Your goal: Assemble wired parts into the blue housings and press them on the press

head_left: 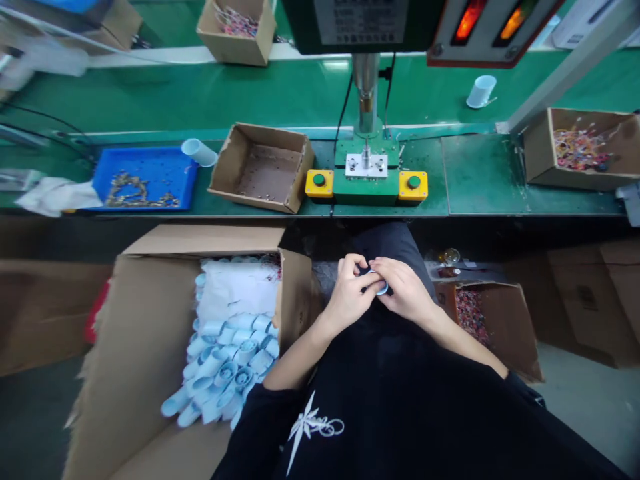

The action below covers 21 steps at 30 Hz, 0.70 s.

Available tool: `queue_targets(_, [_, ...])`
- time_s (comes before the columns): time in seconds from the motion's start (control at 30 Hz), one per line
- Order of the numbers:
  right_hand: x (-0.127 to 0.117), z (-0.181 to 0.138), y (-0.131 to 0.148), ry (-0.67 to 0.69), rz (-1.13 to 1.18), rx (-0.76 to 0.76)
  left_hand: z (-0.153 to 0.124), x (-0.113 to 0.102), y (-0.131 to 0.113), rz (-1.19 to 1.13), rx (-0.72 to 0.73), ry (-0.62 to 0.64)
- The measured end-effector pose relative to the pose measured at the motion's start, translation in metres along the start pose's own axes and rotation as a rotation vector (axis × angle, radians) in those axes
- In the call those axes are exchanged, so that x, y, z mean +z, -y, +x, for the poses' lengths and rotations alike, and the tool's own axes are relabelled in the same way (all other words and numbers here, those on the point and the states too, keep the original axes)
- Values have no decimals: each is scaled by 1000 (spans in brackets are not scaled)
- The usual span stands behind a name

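Both my hands are together above my lap, in front of the bench edge. Between them is a small light-blue plastic cup [383, 289], mostly covered by my fingers. My left hand [350, 290] is closed with its fingers at the cup's rim. Wrapped round the cup's other side is my right hand [403, 287]. Whether a smaller part sits inside the cup is hidden. To my left, a large cardboard box [135, 347] holds many light-blue plastic cups [235, 363] and a white sheet [240, 290].
Ahead stands a press [367, 113] with two green buttons on yellow boxes [319, 183]. Left of it are a cardboard tray [270, 170] and a blue tray [160, 170] of small metal parts. Boxes of coloured wires [537, 153] stand at right, and another [517, 333] below the bench.
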State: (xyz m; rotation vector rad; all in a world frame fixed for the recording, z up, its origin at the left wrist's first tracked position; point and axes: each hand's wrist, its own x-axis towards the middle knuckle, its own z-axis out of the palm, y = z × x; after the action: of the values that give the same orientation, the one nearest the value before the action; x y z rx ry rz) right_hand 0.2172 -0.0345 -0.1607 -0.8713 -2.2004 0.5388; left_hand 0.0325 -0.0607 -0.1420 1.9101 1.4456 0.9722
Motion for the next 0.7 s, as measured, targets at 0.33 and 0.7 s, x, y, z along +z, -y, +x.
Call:
queue_targets(0.33, [-2,6,3,-60,-150,-226,6,11,23,-718,-186,176])
queue_targets(0.7, [20,30,5,-126,-92,-292,3,5,26,-594,-159,-43])
